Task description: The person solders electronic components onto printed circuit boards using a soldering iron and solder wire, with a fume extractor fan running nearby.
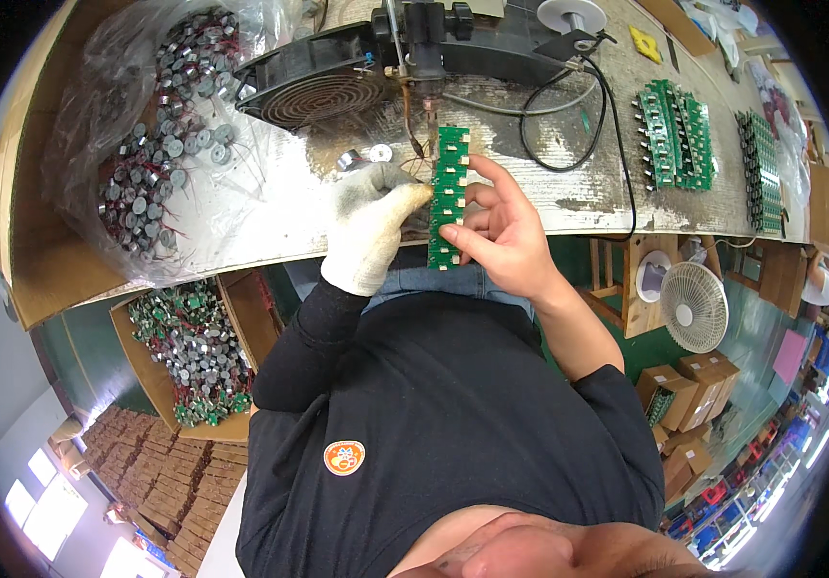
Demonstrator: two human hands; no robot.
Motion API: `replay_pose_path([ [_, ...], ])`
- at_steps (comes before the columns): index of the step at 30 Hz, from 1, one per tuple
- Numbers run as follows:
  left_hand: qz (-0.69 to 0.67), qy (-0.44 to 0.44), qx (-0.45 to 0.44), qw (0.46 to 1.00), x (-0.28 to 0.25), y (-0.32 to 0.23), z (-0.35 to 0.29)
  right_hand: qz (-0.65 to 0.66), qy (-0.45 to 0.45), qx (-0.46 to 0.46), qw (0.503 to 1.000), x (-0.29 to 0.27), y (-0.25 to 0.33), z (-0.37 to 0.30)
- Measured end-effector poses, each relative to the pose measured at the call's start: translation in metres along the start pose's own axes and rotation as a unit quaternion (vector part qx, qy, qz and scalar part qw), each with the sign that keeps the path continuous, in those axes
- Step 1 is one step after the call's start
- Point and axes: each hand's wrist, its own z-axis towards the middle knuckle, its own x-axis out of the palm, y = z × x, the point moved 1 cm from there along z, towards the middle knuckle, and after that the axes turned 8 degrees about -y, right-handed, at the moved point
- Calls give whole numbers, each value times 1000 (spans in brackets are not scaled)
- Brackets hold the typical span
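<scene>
My bare right hand (501, 231) grips a long green circuit board (449, 197) by its right edge, thumb on its face. Small pale connectors line the board, which stands lengthwise in front of me. My left hand (368, 222), in a white work glove, is closed at the board's left edge. Its fingertips hide what they pinch; thin wires show beside them. Just beyond the glove lie two small round metal motors (381, 152). A soldering head (427, 96) on a stand points down at the board's far end.
Loose motors (149, 197) with red wires fill a clear plastic bag at left. Behind the hands stands a black fan (323, 96). A black cable (617, 125) loops at right, near stacked circuit boards (674, 135). A carton (231, 332) of wired parts sits below the table.
</scene>
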Motion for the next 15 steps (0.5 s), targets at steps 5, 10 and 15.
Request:
replay_pose_path([
  [5,-23,-6,-48,999,0,-8,-2,-3,-5,3,1000,4,1,2],
  [10,15,-63,19,998,-16,-13,-10,-20,-25,24,999,3,2,1],
  [15,325,-236,276,874,-69,-31,-16,-24,-29,-9,999,-7,-3,2],
])
